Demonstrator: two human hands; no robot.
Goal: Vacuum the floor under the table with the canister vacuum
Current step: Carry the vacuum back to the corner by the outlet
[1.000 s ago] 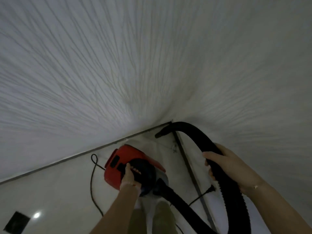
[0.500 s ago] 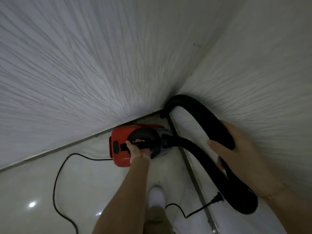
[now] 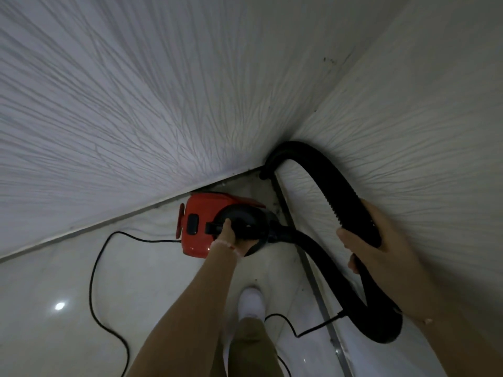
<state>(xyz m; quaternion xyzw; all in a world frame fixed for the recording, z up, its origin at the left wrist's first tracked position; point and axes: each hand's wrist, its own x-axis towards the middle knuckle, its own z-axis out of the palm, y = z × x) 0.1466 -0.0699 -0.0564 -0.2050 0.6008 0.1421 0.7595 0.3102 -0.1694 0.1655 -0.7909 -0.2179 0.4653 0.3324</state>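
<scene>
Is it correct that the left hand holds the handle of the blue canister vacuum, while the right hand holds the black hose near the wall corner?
Not quite. In the head view the canister vacuum is red, not blue. The rest stands: the left hand holds its handle, and the right hand holds the black hose near the wall corner.
</scene>
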